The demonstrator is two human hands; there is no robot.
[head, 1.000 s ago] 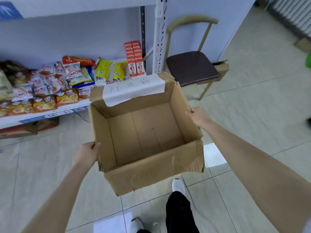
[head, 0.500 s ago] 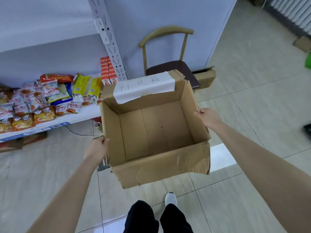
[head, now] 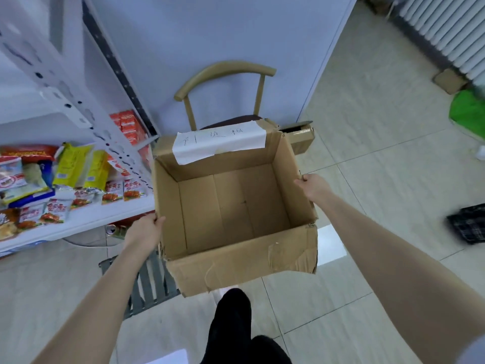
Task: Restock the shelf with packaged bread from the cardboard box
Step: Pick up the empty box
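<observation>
In mid-air over the tiled floor (head: 380,185), the cardboard box (head: 236,266) hangs level between both hands, seemingly for balance. The left grip (head: 143,231) curls over its left wall and the right grip (head: 313,185) pinches the right rim. The box shows no bread inside. Packets (head: 78,199) fill the shelf (head: 86,223) at left. A chair (head: 223,70) stands just behind the box, and a grey slatted stand (head: 149,281) sits below it.

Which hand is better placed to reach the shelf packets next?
Left. The left hand grips the box on the side next to the shelf; the right hand holds the far side.
</observation>
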